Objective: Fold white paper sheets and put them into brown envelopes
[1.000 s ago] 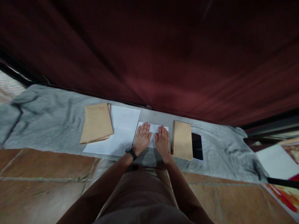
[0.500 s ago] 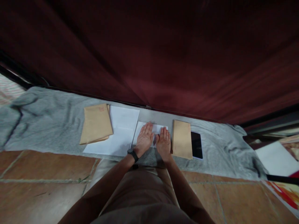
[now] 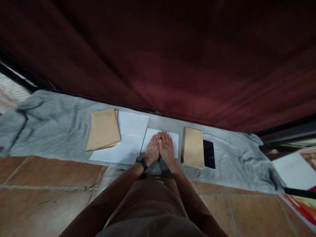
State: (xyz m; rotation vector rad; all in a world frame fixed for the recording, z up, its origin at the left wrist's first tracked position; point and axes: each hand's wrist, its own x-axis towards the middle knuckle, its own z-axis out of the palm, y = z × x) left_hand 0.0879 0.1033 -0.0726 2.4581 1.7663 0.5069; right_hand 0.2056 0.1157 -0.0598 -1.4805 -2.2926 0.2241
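Note:
My left hand (image 3: 152, 148) and my right hand (image 3: 167, 148) lie flat side by side, fingers stretched out and touching each other, pressing on a folded white sheet of paper (image 3: 174, 142) on a grey cloth (image 3: 54, 128). A black band sits on my left wrist. Left of the folded sheet lies a stack of white paper (image 3: 129, 138), partly covered by brown envelopes (image 3: 103, 129). To the right of my hands lies another brown envelope (image 3: 194, 147), with a dark phone (image 3: 209, 153) beside it.
A dark red curtain (image 3: 172, 59) hangs right behind the cloth. Brown floor tiles (image 3: 44, 191) lie in front. My knees fill the lower middle. White paper (image 3: 292, 171) and a coloured printed sheet (image 3: 302, 205) lie at the far right.
My hands have slid together to the middle of the folded sheet; they were apart before, and the sheet's sides now show on both sides.

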